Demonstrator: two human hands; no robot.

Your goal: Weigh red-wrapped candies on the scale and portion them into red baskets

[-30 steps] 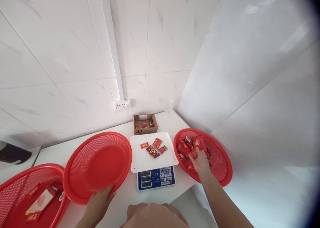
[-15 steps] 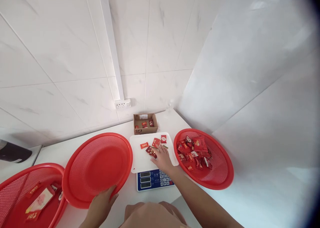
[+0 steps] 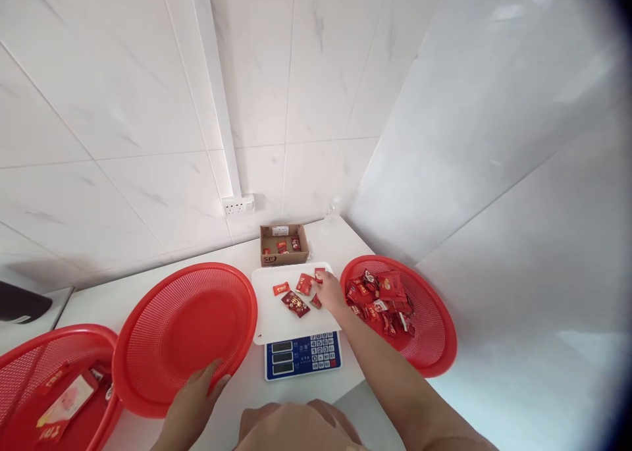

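Observation:
My right hand (image 3: 330,291) reaches over the white pan of a scale (image 3: 276,319), its fingertips pinching a small red packet (image 3: 319,274) at the pan's far right. Several more red packets (image 3: 295,297) lie on the pan. My left hand (image 3: 195,398) grips the near rim of an empty red mesh basket (image 3: 182,332), which leans tilted on another basket. A red basket (image 3: 424,345) to the right holds a pile of red packets (image 3: 378,296).
The blue scale keypad and display (image 3: 302,355) face me. A small cardboard box (image 3: 283,244) with a few red packets sits by the wall under a socket (image 3: 238,205). A third red basket (image 3: 44,398) with packets is at far left. White tiled walls enclose the counter corner.
My right hand left the right basket, moved onto the scale pan, and one more red packet now lies at the pan's far right. The left hand stays on the basket rim.

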